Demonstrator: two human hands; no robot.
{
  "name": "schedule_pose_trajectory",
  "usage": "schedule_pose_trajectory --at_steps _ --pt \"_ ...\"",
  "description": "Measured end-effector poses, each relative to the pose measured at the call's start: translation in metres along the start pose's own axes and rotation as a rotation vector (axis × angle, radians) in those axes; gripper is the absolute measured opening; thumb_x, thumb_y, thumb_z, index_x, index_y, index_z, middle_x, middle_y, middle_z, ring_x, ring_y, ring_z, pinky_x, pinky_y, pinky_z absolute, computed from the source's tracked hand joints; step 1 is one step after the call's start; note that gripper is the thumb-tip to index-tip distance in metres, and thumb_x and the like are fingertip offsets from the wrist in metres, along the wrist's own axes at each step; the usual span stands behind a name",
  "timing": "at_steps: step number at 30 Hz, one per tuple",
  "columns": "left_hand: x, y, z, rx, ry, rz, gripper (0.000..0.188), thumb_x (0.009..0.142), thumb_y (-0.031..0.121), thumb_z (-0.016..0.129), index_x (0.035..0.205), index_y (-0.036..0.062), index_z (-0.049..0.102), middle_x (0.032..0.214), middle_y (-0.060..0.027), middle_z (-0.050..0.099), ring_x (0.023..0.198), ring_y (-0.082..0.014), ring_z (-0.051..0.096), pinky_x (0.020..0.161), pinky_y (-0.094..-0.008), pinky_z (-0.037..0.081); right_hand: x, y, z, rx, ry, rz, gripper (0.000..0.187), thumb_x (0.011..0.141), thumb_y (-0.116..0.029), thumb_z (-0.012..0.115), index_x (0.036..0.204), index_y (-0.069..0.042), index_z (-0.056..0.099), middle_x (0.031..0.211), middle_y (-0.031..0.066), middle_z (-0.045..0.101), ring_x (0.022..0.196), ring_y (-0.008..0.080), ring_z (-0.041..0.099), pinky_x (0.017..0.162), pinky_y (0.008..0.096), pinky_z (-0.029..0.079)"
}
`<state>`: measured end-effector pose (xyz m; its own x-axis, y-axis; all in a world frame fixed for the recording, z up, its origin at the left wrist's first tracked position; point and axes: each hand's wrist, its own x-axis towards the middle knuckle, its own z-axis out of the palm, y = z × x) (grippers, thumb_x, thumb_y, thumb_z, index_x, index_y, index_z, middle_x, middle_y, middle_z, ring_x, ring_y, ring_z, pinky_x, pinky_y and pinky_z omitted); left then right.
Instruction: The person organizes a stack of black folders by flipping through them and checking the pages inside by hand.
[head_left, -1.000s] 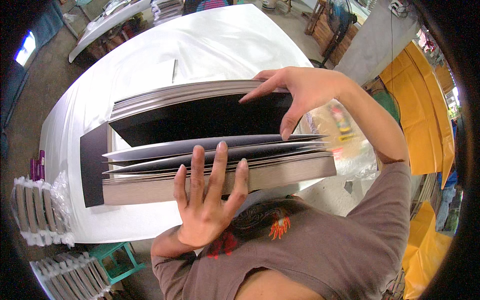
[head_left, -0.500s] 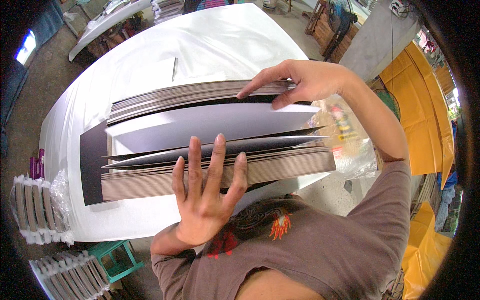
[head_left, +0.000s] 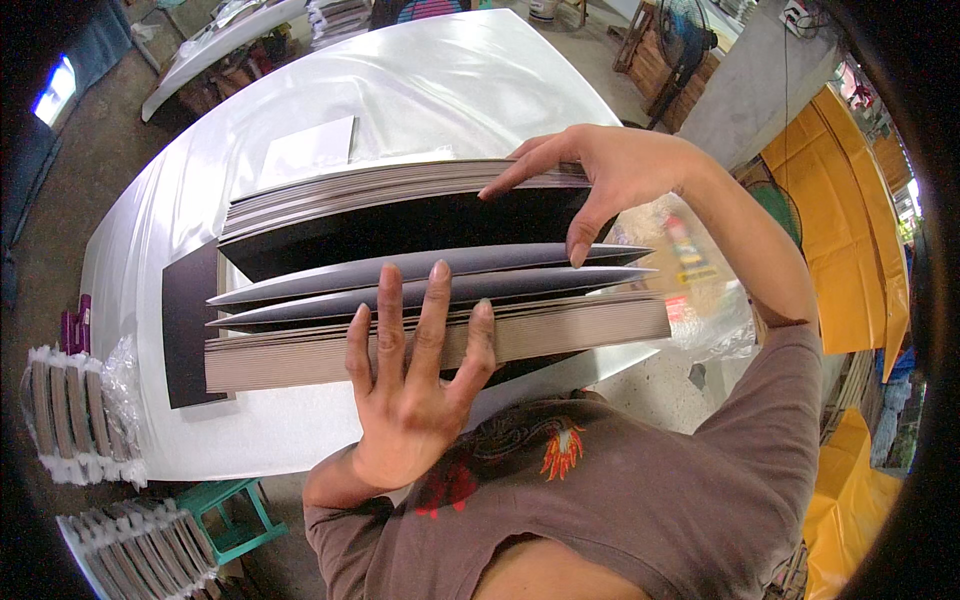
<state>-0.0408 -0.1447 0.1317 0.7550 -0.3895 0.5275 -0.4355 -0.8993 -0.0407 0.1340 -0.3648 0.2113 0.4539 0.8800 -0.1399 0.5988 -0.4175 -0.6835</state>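
A thick album with black cover boards and stiff leaves stands on its spine side on the white-covered table, its page edges up. Its leaves are parted into a far block, two loose grey-white leaves in the middle, and a near block. My left hand is open, fingers spread flat across the near block's edges. Over the far block's right end arches my right hand, open: its index finger lies on the page edges, and its thumb, well apart, touches a middle leaf. The black face of a leaf shows between them.
A white sheet lies behind the album on the white table. Clear plastic is at its right. Plastic-wrapped stacks and a green stool stand at the lower left. A fan and yellow-orange sheeting are at the right.
The broad white leaf face has swung away to the far block, baring a black face. My right thumb has moved down towards me onto a middle leaf. My left hand has barely moved.
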Motion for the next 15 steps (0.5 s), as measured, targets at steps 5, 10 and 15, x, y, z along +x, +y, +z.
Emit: schedule_pose_trajectory --at_steps 5,10,15 --pt "0.002 0.002 -0.003 -0.023 0.016 -0.027 0.036 0.078 0.03 0.064 0.113 0.0227 0.058 0.135 -0.0112 0.046 0.129 -0.0409 0.034 0.104 -0.0477 0.023 -0.001 0.0 -0.002 0.029 -0.008 0.052 0.069 0.054 -0.024 0.079 0.119 -0.008 0.059 0.117 0.0132 0.059 0.11 0.0202 0.053 0.097 0.0313 0.038" --pt "0.002 0.002 -0.002 -0.025 0.026 -0.021 0.035 0.078 0.03 0.064 0.112 0.0218 0.059 0.134 -0.0122 0.047 0.129 -0.0415 0.034 0.103 -0.048 0.024 -0.001 0.0 -0.002 0.115 -0.037 0.026 0.049 0.068 -0.009 0.068 0.117 -0.012 0.061 0.118 0.0113 0.059 0.117 0.0236 0.048 0.099 0.0339 0.036" --pt "0.004 0.002 -0.002 -0.047 0.015 -0.004 0.047 0.075 0.037 0.066 0.117 0.0186 0.054 0.134 -0.0149 0.046 0.128 -0.0468 0.032 0.102 -0.0517 0.024 -0.004 0.007 0.002 -0.04 -0.042 0.046 0.053 0.069 -0.013 0.072 0.12 -0.014 0.059 0.132 0.0198 0.044 0.124 0.0313 0.042 0.102 0.0366 0.033"
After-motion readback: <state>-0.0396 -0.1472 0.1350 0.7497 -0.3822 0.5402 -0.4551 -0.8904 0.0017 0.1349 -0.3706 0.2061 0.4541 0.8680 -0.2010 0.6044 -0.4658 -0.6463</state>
